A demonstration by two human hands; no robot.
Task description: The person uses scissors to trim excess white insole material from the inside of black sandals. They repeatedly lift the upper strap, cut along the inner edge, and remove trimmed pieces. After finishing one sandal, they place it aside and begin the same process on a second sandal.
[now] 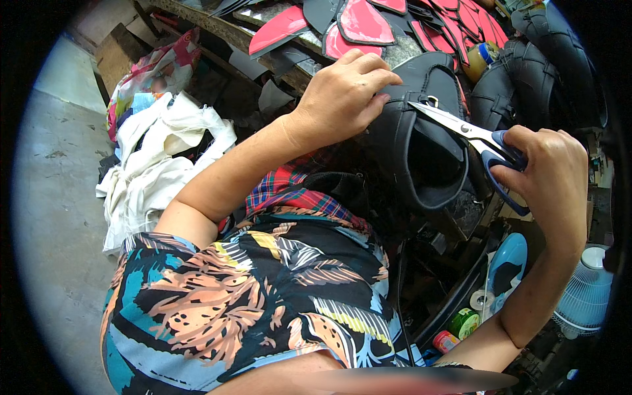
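Right hand: closed through the blue handles of a pair of scissors, blades parted narrowly, tips at a small metal ring on the shoe upper.
Left hand: palm down, fingers curled over the top edge of the black shoe upper, pinning it in place.
Shoe upper: black, padded, its opening facing the person; held over the lap at the edge of the tabletop, between both hands.
Risk, fingers: the blade tips lie just beside the left fingertips; a slip of the blades could nick them.
Risk, material: a bite taken too deep at the ring could cut the stitched seam rather than a loose thread.
Tabletop stock: red and black cut shoe pieces spread in overlapping rows; more black uppers stacked on the right.
Containers: a small yellow-lidded jar among the pieces, contents not visible; a green-lidded tin and a small red-capped pot low on the right, both closed.
Floor, left: a heap of white cloth and a printed bag, stuffed full.
Lower right: a pale blue fan.
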